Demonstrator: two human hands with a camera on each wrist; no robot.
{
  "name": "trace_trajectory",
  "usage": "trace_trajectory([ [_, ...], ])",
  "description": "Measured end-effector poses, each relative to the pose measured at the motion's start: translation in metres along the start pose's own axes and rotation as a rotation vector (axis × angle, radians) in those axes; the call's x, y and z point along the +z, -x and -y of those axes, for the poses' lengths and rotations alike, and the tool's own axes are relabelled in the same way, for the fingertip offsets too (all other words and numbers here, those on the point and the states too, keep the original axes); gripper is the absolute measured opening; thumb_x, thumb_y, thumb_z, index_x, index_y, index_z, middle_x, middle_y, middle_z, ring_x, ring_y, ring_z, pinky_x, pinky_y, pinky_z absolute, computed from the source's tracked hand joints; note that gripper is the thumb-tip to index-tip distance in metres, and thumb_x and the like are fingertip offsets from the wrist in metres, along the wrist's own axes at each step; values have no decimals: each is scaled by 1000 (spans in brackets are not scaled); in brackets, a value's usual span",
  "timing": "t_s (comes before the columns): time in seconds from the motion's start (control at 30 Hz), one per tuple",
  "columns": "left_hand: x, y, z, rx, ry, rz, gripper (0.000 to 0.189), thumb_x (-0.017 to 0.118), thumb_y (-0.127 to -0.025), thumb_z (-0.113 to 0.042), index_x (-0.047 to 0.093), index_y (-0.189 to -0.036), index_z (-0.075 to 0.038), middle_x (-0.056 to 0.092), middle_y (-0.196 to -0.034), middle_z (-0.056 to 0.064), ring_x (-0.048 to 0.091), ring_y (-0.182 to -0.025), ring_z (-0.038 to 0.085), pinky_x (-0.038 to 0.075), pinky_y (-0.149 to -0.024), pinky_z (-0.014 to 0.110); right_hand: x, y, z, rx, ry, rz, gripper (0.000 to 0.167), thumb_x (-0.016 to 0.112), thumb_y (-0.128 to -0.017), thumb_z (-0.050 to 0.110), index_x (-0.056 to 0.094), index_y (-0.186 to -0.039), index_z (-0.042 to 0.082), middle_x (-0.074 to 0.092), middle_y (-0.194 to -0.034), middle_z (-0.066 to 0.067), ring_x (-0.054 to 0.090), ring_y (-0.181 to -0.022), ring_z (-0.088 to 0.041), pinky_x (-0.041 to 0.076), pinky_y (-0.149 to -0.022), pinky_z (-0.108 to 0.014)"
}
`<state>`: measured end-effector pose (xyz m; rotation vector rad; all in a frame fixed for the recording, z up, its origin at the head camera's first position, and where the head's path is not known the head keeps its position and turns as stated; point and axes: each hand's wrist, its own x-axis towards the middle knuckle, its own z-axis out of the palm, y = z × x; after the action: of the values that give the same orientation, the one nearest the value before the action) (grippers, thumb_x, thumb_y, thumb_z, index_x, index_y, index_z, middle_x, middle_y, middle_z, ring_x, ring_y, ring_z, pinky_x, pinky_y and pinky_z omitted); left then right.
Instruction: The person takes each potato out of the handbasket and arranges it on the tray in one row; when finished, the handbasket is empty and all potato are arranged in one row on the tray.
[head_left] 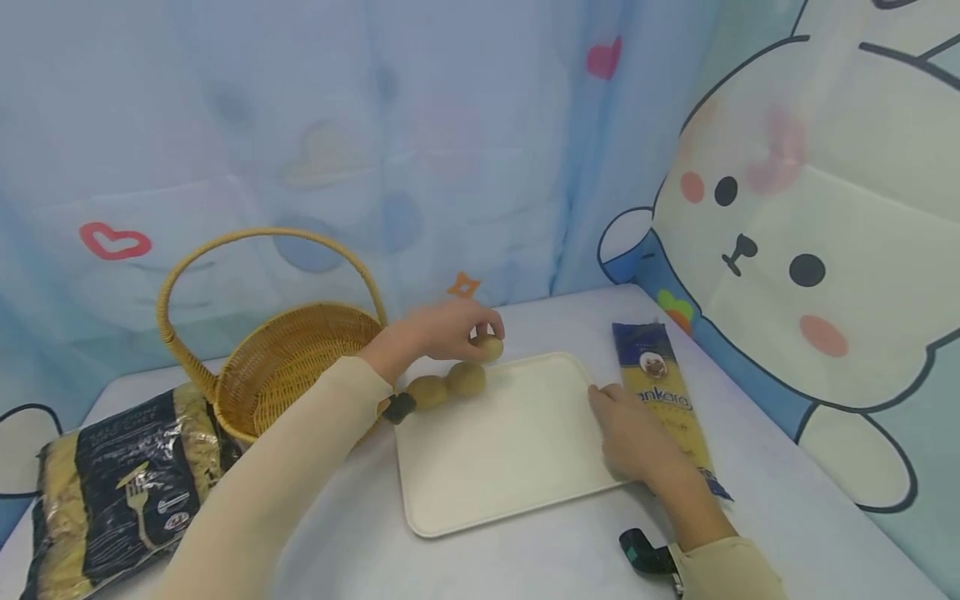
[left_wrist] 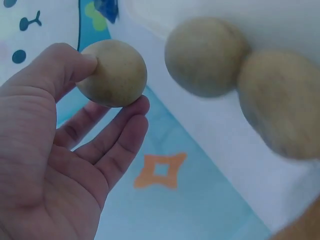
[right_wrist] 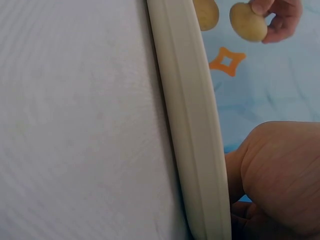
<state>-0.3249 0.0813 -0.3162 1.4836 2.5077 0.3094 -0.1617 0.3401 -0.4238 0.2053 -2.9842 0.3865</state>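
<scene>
Above the far edge of the cream tray (head_left: 510,454), my left hand (head_left: 441,331) pinches a round, tan potato (left_wrist: 117,75) between thumb and fingertips. Two more potatoes, one nearer the held one (head_left: 467,379) and one further left (head_left: 427,392), sit side by side at the tray's far left corner. My right hand (head_left: 632,435) grips the tray's right edge, its thumb on the rim in the head view. In the right wrist view the tray's side (right_wrist: 192,125) shows up close, and the fingers there are partly hidden.
Left of the tray stands a wicker basket (head_left: 258,379) with a tall handle, partly behind my left arm. A dark and gold pasta bag (head_left: 127,475) lies in front of it. Right of the tray is a long blue and yellow packet (head_left: 663,392). A printed curtain (head_left: 480,150) hangs behind.
</scene>
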Motion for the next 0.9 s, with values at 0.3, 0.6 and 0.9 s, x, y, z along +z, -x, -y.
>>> trace_trajectory([
  [0.3, 19, -33, -5, 35, -15, -8, 27, 58, -94, -17, 65, -120, -15, 64, -113, 1, 58, -99, 13, 44, -87, 27, 0, -1, 2, 13, -7, -19, 52, 53, -90, -7, 41, -140, -11, 51, -128, -26, 49, -119, -42, 41, -99, -54],
  [0.6, 40, -40, -2, -14, 7, -3, 26, 59, -93, -15, 66, -118, -19, 62, -111, -3, 56, -100, 11, 44, -87, 25, 5, -1, 4, 27, -4, -22, 52, 53, -90, -7, 41, -141, -11, 52, -129, -25, 50, -118, -41, 42, -98, -53],
  [0.9, 54, -42, -2, -127, -4, 27, 28, 61, -92, -15, 66, -119, -21, 61, -105, -6, 54, -93, 11, 44, -83, 27, 10, -2, -5, 20, 5, -12, 54, 53, -87, -9, 41, -140, -11, 52, -128, -25, 50, -118, -41, 41, -99, -54],
])
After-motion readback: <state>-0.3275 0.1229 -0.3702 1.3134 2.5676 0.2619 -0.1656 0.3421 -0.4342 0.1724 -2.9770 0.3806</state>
